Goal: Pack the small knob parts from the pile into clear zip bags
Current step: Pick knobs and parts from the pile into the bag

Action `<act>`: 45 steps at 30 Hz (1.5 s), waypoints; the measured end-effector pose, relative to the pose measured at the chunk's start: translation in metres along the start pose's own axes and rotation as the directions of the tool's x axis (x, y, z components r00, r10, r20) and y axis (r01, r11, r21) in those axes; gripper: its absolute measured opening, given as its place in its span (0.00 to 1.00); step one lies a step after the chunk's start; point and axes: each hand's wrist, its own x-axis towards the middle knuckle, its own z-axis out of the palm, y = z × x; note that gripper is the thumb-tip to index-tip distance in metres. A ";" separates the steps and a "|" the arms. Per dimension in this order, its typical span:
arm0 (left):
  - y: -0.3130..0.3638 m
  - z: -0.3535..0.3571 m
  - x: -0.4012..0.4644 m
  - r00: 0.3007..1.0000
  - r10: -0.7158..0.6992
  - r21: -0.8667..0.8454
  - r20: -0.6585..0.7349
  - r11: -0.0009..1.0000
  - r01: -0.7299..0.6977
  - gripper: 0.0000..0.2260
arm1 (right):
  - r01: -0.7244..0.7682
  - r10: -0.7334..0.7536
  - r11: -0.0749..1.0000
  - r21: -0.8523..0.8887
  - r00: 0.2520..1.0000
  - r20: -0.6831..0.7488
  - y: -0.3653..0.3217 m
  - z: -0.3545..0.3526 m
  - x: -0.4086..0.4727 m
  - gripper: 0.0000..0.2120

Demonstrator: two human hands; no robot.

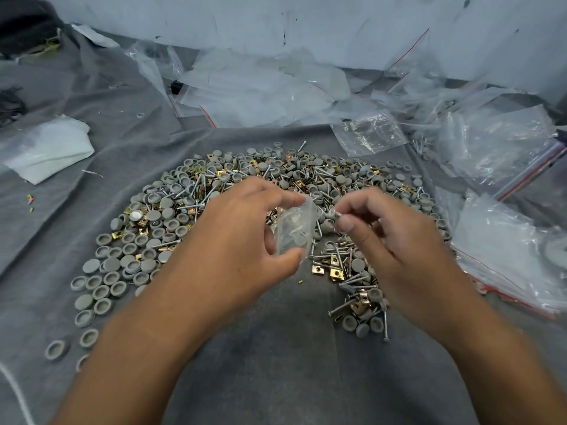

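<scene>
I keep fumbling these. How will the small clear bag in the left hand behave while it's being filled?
The small clear bag looks thin and floppy, so its mouth may sag unless the left hand holds it open. Its glossy film is probably slippery. It likely weighs almost nothing.

No text, label, brand, number or sign can be read anywhere in the view. The clear zip bags [478, 148] carry only plain red seal lines, with no print that shows, and the small bag in the hands is too blurred to tell any marking.
</scene>
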 end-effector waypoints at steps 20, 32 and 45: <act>-0.001 0.005 0.001 1.000 0.001 0.048 0.001 0.999 -0.001 0.25 | -0.065 0.247 0.938 -0.342 0.816 0.523 0.014 -0.014 -0.002 0.08; -0.003 0.005 0.001 1.000 0.011 0.063 0.001 0.998 -0.011 0.25 | -0.091 0.348 0.908 -0.408 0.705 0.617 0.009 0.000 -0.010 0.10; -0.003 0.003 0.001 1.000 0.024 0.060 -0.006 0.998 -0.024 0.25 | -0.324 0.338 0.938 -0.122 0.784 0.520 0.024 -0.011 0.000 0.09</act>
